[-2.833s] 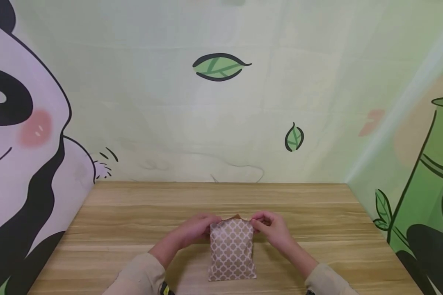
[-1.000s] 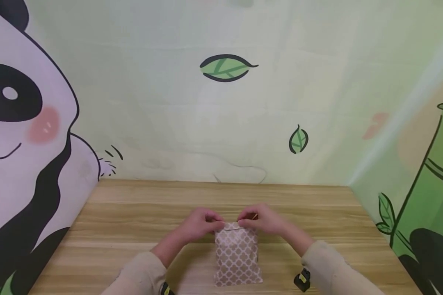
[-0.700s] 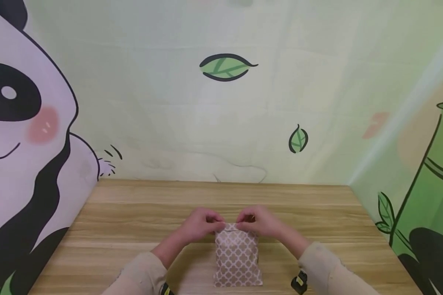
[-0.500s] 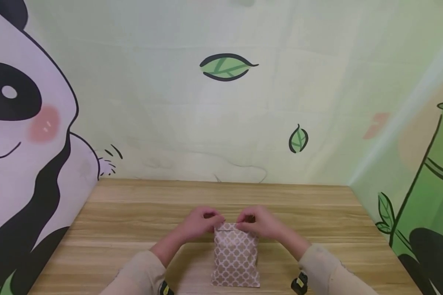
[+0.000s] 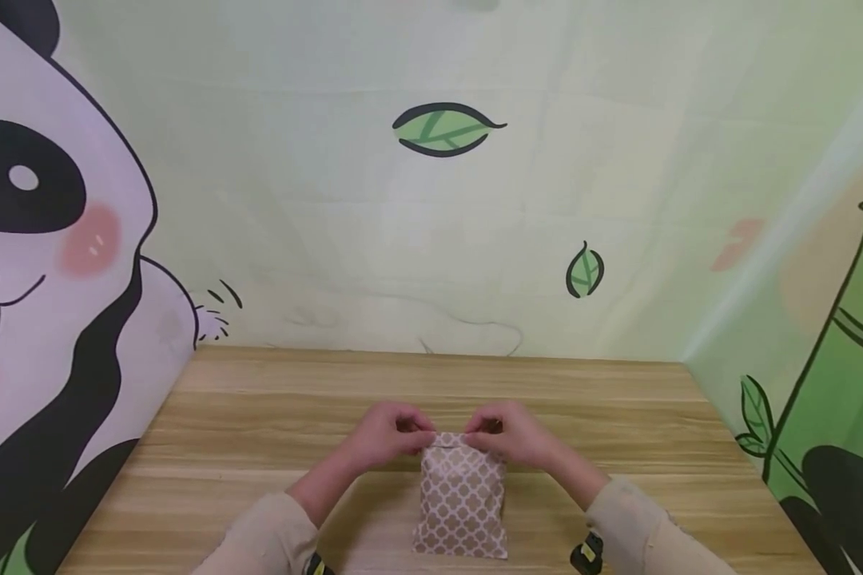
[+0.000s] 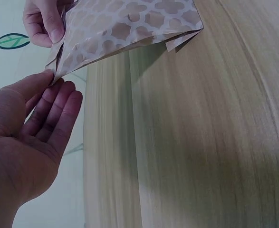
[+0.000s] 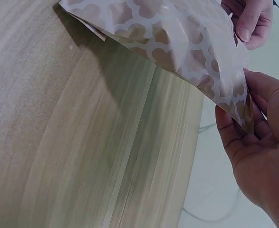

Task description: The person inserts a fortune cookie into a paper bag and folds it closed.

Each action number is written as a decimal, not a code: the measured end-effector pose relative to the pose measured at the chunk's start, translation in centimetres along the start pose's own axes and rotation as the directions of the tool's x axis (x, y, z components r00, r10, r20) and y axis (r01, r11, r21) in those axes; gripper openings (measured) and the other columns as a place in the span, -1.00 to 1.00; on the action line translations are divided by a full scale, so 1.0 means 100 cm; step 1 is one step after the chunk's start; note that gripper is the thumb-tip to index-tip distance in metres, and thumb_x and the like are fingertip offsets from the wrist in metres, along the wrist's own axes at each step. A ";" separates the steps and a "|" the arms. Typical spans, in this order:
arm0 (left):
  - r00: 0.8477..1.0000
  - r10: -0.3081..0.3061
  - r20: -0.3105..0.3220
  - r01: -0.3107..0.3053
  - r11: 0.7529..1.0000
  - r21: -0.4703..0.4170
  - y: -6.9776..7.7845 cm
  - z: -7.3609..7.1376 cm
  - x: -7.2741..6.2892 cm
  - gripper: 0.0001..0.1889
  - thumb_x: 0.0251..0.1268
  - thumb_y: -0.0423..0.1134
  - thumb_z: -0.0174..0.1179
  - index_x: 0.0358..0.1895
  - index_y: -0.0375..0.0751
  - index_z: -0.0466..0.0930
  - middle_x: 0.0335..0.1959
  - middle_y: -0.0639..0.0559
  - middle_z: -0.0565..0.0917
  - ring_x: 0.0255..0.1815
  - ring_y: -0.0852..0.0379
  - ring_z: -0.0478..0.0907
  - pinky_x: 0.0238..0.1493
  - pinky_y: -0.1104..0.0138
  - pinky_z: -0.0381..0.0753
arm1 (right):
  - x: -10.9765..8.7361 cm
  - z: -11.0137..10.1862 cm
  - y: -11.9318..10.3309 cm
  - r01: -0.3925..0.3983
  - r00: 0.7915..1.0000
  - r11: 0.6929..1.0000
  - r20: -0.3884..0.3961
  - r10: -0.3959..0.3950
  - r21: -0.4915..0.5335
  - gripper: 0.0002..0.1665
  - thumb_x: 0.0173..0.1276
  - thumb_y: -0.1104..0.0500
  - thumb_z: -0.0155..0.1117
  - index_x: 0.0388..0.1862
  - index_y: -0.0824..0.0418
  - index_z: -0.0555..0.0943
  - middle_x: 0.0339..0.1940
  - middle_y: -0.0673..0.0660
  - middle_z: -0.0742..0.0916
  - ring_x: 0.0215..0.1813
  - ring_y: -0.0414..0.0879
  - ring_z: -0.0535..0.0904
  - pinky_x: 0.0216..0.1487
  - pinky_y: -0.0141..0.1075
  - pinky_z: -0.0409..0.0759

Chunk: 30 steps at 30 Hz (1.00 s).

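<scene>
A brown paper bag (image 5: 462,503) with a white lattice pattern stands on the wooden table in the head view, its top edge folded over toward the person. My left hand (image 5: 387,435) pinches the left end of the fold between thumb and fingers. At the right end, my right hand (image 5: 512,435) pinches the same fold. In the left wrist view, the left thumb presses on the corner of the bag (image 6: 129,28) with the fingers behind it. The right wrist view has the other corner of the bag (image 7: 177,42) between the right thumb and fingers.
The wooden table (image 5: 259,391) reaches back to a pale green wall hanging (image 5: 295,200) printed with a panda, leaves and bamboo. A black device with a yellow mark (image 5: 587,553) sits at the right wrist.
The bag's top edge, upright with a brown peak at 2.8 seconds ago, is now folded over. Both hands have moved inward along it; the left briefly shifted its pinch.
</scene>
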<state>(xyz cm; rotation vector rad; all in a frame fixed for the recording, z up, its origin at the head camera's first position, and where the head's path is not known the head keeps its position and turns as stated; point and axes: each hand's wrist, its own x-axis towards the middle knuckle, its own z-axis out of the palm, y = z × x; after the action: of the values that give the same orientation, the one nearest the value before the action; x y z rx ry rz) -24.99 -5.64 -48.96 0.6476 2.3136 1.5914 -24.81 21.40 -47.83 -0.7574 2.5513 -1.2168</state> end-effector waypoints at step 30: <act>0.996 0.072 -0.047 -0.067 0.993 0.097 0.002 0.009 0.000 -0.95 0.39 -0.37 0.40 -0.26 -0.26 0.81 -0.41 0.04 0.76 -0.40 0.17 0.66 -0.37 0.41 0.68 | 0.011 0.007 -0.011 0.044 0.998 0.999 0.055 -0.043 -0.016 -0.88 0.54 0.16 0.39 -0.24 0.13 0.79 -0.35 -0.08 0.75 -0.30 -0.25 0.58 -0.24 -0.38 0.57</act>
<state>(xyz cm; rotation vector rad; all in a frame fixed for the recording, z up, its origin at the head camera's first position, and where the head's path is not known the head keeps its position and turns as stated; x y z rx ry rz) -24.60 -4.86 -49.09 0.7248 2.4414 1.5523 -25.12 19.82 -47.40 -0.8417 2.5168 -1.1725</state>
